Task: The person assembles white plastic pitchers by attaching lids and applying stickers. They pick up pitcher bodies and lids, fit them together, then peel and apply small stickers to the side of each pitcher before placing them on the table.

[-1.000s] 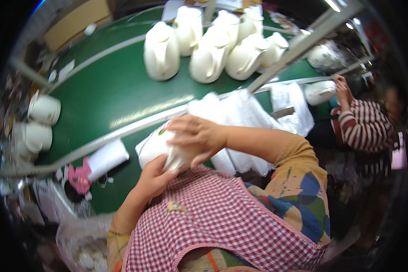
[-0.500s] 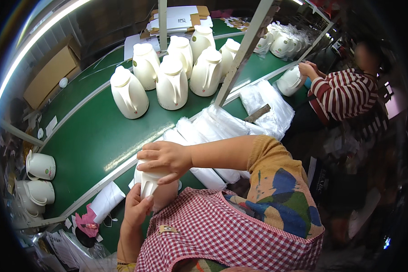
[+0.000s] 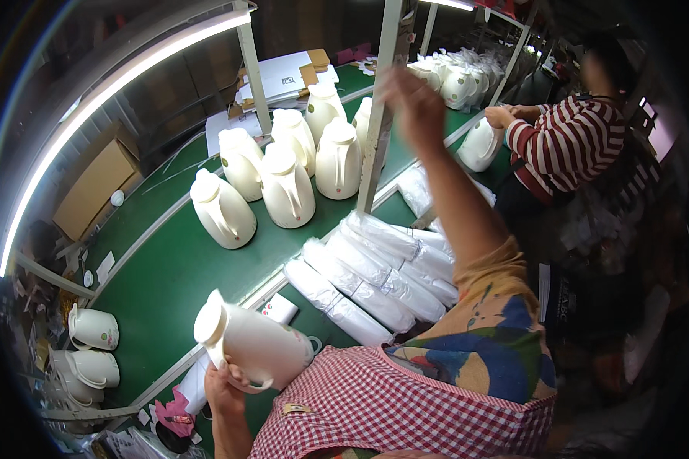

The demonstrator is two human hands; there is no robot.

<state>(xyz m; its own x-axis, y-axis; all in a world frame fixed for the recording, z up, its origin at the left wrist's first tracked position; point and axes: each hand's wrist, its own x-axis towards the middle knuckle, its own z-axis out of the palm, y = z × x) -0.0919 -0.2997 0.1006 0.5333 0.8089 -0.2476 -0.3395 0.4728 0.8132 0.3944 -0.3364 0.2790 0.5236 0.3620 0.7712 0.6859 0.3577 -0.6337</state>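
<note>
Clearly, the cream jug (image 3: 266, 348) tilts, long axis slanting, top pointing left.

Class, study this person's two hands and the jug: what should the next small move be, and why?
Perhaps lower the right hand to steady the body of the jug. The jug is tilted, only the left hand supports it, at the handle side, and the right hand is raised well away from it.

Lit tube (image 3: 103, 90), pale metal post (image 3: 373, 157), green worktop (image 3: 157, 279).
</note>
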